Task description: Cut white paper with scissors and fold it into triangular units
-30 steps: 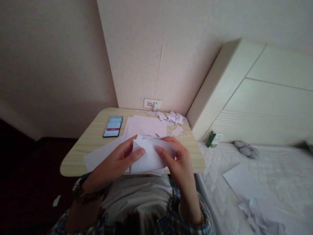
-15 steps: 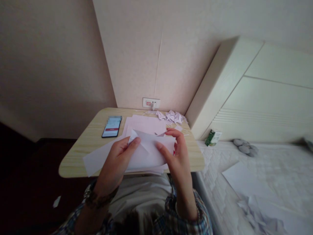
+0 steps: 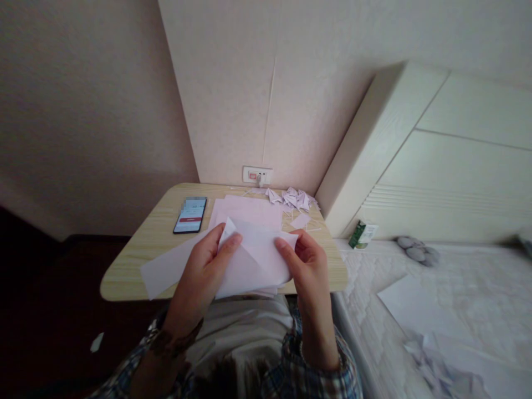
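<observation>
A white sheet of paper [image 3: 257, 257], creased and partly folded, is stretched between my two hands above the near part of the table. My left hand [image 3: 208, 257] pinches its upper left corner, thumb on top, where a small pointed fold stands up. At the right edge, my right hand [image 3: 305, 257] grips the sheet with the thumb in front and the fingers curled behind. More loose sheets [image 3: 249, 208] lie on the table beneath and behind it. A long paper strip [image 3: 166, 269] sticks out to the left.
The small wooden table [image 3: 133, 269] carries a phone [image 3: 190, 215] at left and a pile of folded paper pieces [image 3: 295, 198] at back right. A socket [image 3: 257, 175] sits on the wall behind. On the bed [image 3: 366, 293] lie a green-white carton [image 3: 363, 234], grey plush [image 3: 417, 250] and papers [image 3: 415, 305].
My right hand has shifted its hold to the sheet's right edge, its raised fingers now curled behind. The sheet lies flatter and tilts more toward me; the left hand has barely moved.
</observation>
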`<action>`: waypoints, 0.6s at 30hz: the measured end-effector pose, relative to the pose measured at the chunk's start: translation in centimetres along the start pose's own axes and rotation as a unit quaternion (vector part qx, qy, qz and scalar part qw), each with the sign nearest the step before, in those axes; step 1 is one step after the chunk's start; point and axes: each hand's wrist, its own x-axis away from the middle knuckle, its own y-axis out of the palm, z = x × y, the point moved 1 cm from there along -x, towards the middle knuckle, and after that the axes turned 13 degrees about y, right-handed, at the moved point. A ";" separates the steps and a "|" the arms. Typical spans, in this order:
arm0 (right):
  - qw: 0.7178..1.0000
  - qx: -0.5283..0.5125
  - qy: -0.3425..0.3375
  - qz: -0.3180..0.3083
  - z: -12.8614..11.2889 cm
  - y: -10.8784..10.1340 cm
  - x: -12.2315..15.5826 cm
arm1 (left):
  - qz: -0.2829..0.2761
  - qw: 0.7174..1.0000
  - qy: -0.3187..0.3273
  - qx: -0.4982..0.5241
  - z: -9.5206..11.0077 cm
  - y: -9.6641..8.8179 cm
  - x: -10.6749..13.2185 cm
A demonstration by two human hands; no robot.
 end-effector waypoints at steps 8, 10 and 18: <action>0.993 0.099 -0.044 -0.051 -0.7 -1.5 -0.1 | -0.086 0.985 0.069 -0.132 0.0 -0.7 -0.7; 0.982 0.158 -0.053 -0.085 -1.0 -1.4 0.1 | -0.141 0.969 0.097 -0.176 0.2 -0.9 -0.9; 0.992 0.118 -0.033 -0.018 -1.1 -0.9 0.3 | -0.106 0.989 0.106 -0.007 0.6 -1.6 -1.3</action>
